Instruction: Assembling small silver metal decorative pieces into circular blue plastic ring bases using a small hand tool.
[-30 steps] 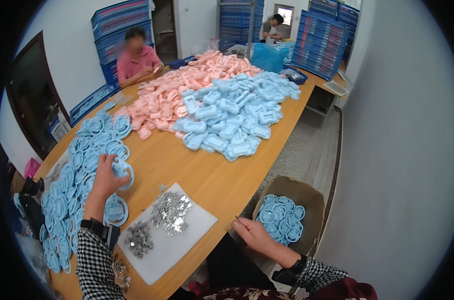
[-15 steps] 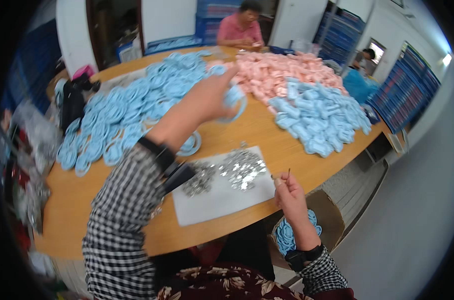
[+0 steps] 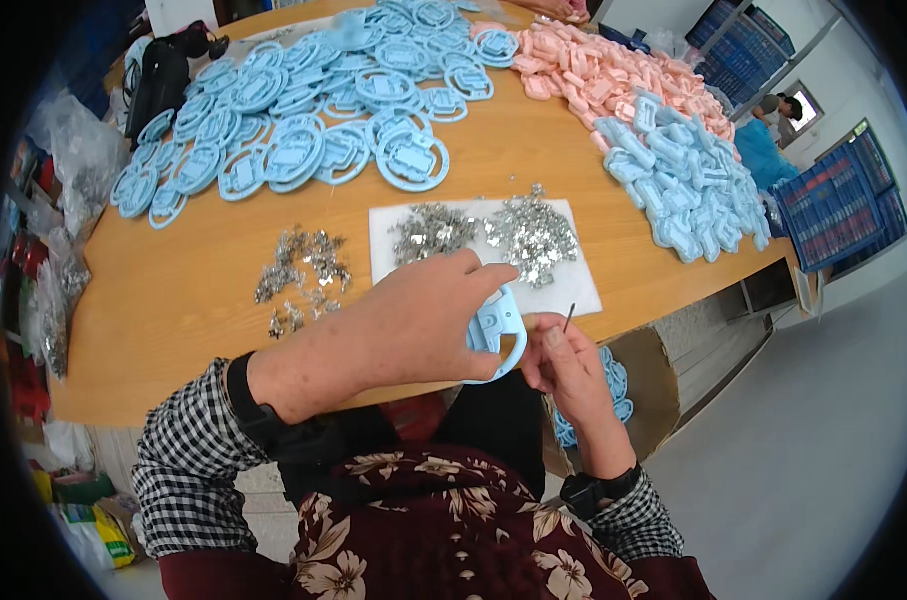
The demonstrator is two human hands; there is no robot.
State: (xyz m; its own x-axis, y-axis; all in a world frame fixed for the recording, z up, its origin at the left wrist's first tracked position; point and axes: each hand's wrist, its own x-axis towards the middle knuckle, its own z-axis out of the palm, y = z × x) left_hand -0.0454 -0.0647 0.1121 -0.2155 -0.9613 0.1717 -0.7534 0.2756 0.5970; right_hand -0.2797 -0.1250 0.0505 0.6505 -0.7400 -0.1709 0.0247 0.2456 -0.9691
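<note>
My left hand grips a light blue plastic ring-shaped part over the near table edge, thumb below and fingers above. Part of the ring is hidden behind that hand. Close to the ring's right side, my right hand is closed on a thin dark rod-like tool, whose tip sticks up past the fingers; its kind cannot be made out. Just beyond both hands lies a white sheet bearing a darker metal-piece heap and a shinier one.
More small metal pieces lie on the wooden table. Blue ring parts spread across its far left. Pink pieces and smaller blue pieces are heaped far right. A cardboard box with blue parts stands below at right.
My left hand has come back from the far blue pile toward me with a blue ring part, now beside my right hand. The view has tilted down.
</note>
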